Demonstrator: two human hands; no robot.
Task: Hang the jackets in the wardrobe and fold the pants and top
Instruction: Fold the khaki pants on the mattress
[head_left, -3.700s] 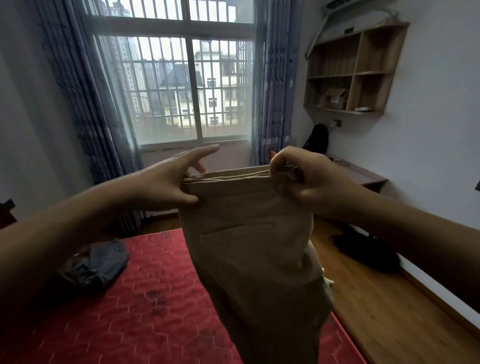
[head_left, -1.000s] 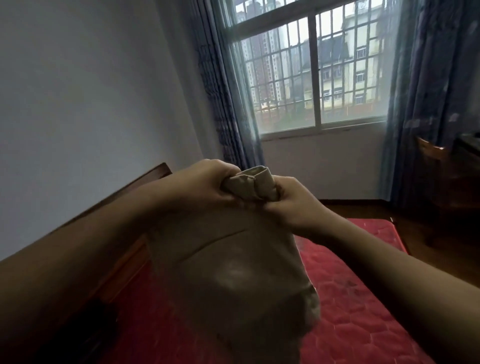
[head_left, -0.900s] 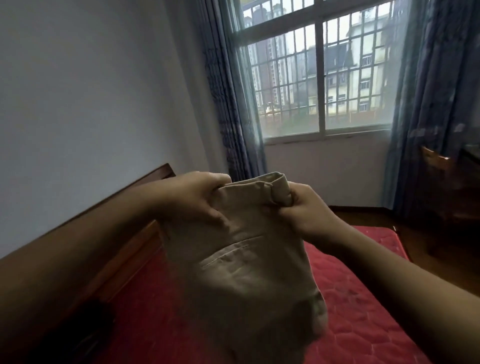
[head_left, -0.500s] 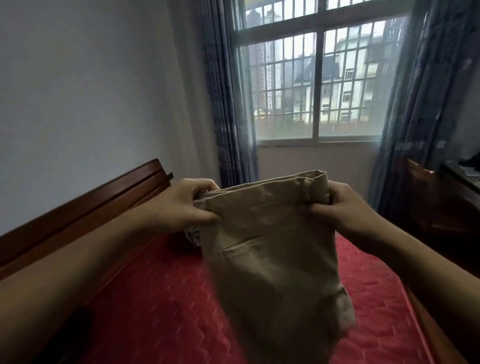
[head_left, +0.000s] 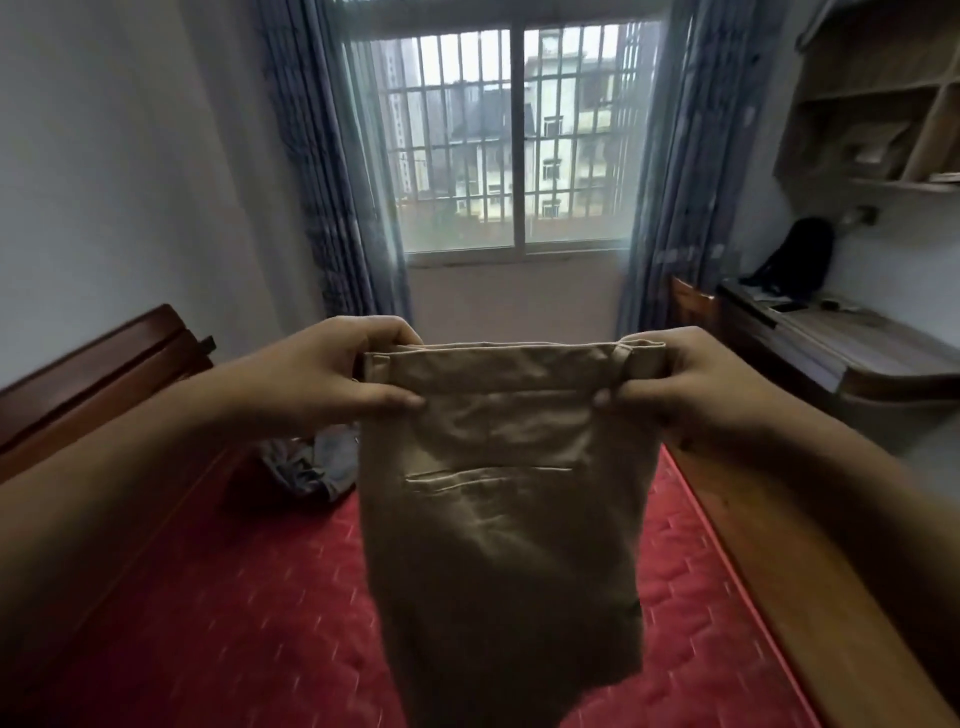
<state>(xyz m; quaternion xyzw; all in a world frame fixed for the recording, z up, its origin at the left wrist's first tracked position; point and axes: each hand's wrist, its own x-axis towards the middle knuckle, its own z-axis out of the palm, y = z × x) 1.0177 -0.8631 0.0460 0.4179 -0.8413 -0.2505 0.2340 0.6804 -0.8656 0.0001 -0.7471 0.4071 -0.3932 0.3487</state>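
- Headboard (head_left: 93, 374): dark brown wood, far left, along the wall at the edge of the bed.
- Your left hand (head_left: 322, 376): fingers curled over the left end of the waistband, thumb pressed on the front. It grips the pants.
- Grey garment (head_left: 311, 465): crumpled, lying on the bed below that hand, near the headboard, partly hidden by the pants.
- Bed (head_left: 234, 597): red quilted mattress, filling the lower frame beneath both your arms.
- Pants (head_left: 498, 519): tan, held up in the air at centre over the bed. The waistband is stretched level between your two hands, a welt pocket faces you, and the legs hang to the lower edge of the frame.
- Window (head_left: 514, 145): barred, behind the pants, with blue curtains (head_left: 332, 182) at either side.
- Your right hand (head_left: 691, 387): clenched round the right end of the waistband beside a belt loop, thumb in front.
- Bench (head_left: 841, 348): wooden, against the right wall, well apart from the pants. A black bag (head_left: 795, 254) stands at its far end.
- Wall shelf (head_left: 883, 104): upper right, above the bench.
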